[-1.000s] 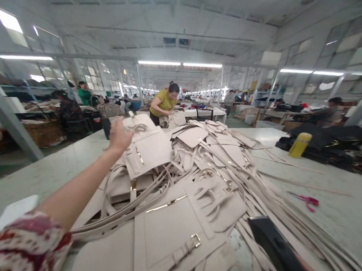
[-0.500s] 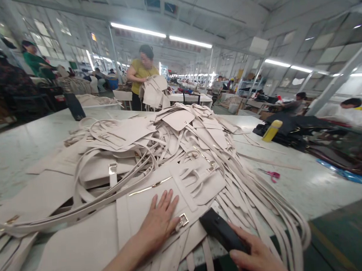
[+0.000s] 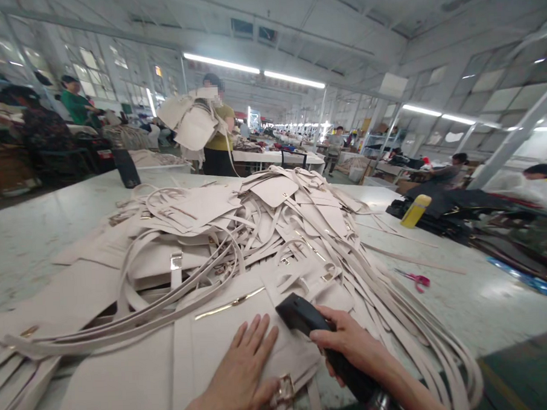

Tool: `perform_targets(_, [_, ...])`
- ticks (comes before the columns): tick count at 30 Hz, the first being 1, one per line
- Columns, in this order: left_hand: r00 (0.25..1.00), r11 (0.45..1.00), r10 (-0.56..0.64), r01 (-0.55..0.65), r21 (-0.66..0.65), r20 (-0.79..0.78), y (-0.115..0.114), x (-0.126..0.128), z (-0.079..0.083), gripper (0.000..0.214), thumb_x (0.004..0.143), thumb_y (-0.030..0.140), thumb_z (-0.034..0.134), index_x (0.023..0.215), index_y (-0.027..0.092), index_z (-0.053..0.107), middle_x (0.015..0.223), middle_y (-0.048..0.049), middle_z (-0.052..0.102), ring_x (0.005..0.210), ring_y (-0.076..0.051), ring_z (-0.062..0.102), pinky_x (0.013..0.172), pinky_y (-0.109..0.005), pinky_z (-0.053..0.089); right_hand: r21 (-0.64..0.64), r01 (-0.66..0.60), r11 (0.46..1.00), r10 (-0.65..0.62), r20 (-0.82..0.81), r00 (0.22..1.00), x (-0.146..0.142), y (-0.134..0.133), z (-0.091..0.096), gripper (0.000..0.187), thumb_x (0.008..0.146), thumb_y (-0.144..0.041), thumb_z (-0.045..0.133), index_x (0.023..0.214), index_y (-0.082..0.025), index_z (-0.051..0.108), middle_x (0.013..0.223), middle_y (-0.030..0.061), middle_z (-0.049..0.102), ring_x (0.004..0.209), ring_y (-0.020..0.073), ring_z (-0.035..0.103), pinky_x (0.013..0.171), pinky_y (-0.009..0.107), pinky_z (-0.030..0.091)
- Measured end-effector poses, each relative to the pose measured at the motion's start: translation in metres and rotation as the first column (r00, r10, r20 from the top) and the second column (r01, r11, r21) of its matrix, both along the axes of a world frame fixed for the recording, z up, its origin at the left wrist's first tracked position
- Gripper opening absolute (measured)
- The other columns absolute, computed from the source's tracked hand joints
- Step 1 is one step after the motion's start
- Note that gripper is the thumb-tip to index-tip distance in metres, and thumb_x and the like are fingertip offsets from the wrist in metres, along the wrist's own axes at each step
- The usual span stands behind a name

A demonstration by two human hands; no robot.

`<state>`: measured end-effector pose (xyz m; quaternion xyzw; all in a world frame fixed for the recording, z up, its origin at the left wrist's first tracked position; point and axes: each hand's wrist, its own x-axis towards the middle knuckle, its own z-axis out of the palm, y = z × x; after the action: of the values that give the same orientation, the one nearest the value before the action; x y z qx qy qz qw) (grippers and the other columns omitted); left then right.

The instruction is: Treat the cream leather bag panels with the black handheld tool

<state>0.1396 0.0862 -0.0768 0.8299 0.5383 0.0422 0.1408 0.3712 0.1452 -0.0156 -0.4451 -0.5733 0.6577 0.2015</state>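
Note:
My left hand lies flat, fingers stretched out, on a beige leather-like bag panel. A gold zip runs across the panel beyond my fingertips. By my left thumb sits a gold buckle. My right hand is wrapped round a black handheld tool with a broad, blunt head and a metal fitting at its lower end. The tool's head is over the panel's right side, just right of my left fingers. Whether it touches the panel I cannot tell.
A heap of beige bag parts and straps covers the table's middle. Pink-handled scissors and a yellow bottle are on the right, near dark bags. A black upright object stands far left. Beyond the table, a co-worker carries beige pieces.
My right hand has moved the black tool forward and left, over the panel. My left hand stays flat on it. The co-worker has lifted the beige pieces higher and to the left.

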Motion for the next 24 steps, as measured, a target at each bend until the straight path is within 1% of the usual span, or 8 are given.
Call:
perform_targets(4, [1.000,1.000,0.010,-0.009,-0.015,0.014,-0.010,0.005,-0.002,0.075,0.081,0.051,0.050,0.140,0.029,0.009,0.146,-0.0082,-0.001,0.134,-0.028,0.000,0.110,-0.053,0.012,-0.008,-0.067,0.998,0.067,0.063,0.996,-0.019,0.017,-0.004,0.045,0.071,-0.031,0.055,0.115,-0.026,0.048,0.058,-0.0061,0.049,0.036,0.0116,0.052,0.030,0.022,0.044])
perform_targets(8, [1.000,1.000,-0.002,0.002,-0.028,-0.006,-0.008,0.004,-0.004,0.080,0.077,0.046,0.057,0.140,0.028,0.010,0.145,-0.0103,0.001,0.133,-0.030,0.001,0.108,-0.054,0.013,-0.012,-0.051,0.999,0.052,0.119,0.991,-0.052,0.058,-0.002,0.033,0.073,-0.033,0.053,0.104,-0.022,0.051,0.054,-0.0058,0.047,0.036,0.0120,0.053,0.033,0.022,0.044])
perform_targets(11, [0.999,0.999,-0.030,0.030,-0.010,-0.010,-0.006,0.001,-0.005,0.075,0.081,0.053,0.049,0.140,0.027,0.010,0.144,-0.0125,0.002,0.133,-0.031,0.002,0.107,-0.056,0.016,-0.006,-0.031,0.999,0.032,0.177,0.984,-0.075,0.094,0.007,0.029,0.075,-0.035,0.052,0.098,-0.017,0.051,0.054,-0.0040,0.050,0.038,0.0121,0.053,0.037,0.022,0.045])
perform_targets(14, [0.998,0.998,-0.059,0.060,0.016,-0.033,-0.004,0.000,-0.010,0.073,0.083,0.058,0.042,0.140,0.024,0.012,0.143,-0.0165,0.005,0.131,-0.034,0.006,0.104,-0.057,0.021,0.035,0.009,0.999,-0.017,0.218,0.976,-0.083,0.120,0.021,0.031,0.077,-0.037,0.052,0.100,-0.017,0.049,0.053,-0.0045,0.049,0.040,0.0110,0.053,0.039,0.021,0.046])
perform_targets(16, [0.995,0.995,-0.078,0.081,0.053,-0.066,-0.002,-0.001,-0.015,0.067,0.086,0.054,0.038,0.140,0.022,0.015,0.141,-0.0187,0.009,0.130,-0.035,0.011,0.101,-0.058,0.026,0.055,0.022,0.998,-0.035,0.241,0.970,-0.078,0.128,0.030,0.033,0.079,-0.040,0.050,0.104,-0.019,0.047,0.053,-0.0052,0.049,0.041,0.0104,0.053,0.040,0.020,0.046])
perform_targets(19, [0.984,0.981,-0.101,0.122,0.149,-0.144,0.002,-0.001,-0.024,0.054,0.091,0.034,0.039,0.139,0.021,0.021,0.139,-0.0199,0.018,0.127,-0.035,0.020,0.097,-0.055,0.035,0.026,-0.014,1.000,0.006,0.287,0.958,-0.062,0.128,0.035,0.033,0.079,-0.040,0.050,0.103,-0.018,0.048,0.054,-0.0041,0.052,0.042,0.0114,0.055,0.040,0.021,0.046])
perform_targets(21, [0.974,0.964,-0.110,0.153,0.219,-0.198,0.004,-0.003,-0.030,0.051,0.089,0.022,0.041,0.138,0.020,0.025,0.137,-0.0207,0.024,0.125,-0.036,0.027,0.094,-0.053,0.040,-0.016,-0.055,0.998,0.057,0.323,0.945,-0.055,0.125,0.031,0.031,0.077,-0.038,0.053,0.099,-0.016,0.050,0.052,-0.0034,0.052,0.041,0.0125,0.055,0.039,0.021,0.045])
perform_targets(24, [0.966,0.926,-0.105,0.182,0.330,-0.238,0.005,-0.003,-0.038,0.049,0.089,0.020,0.040,0.137,0.017,0.028,0.134,-0.0226,0.031,0.121,-0.036,0.033,0.090,-0.050,0.045,-0.038,-0.090,0.995,0.098,0.353,0.930,-0.063,0.126,0.019,0.030,0.077,-0.037,0.053,0.097,-0.015,0.051,0.050,-0.0038,0.051,0.040,0.0124,0.055,0.039,0.020,0.044])
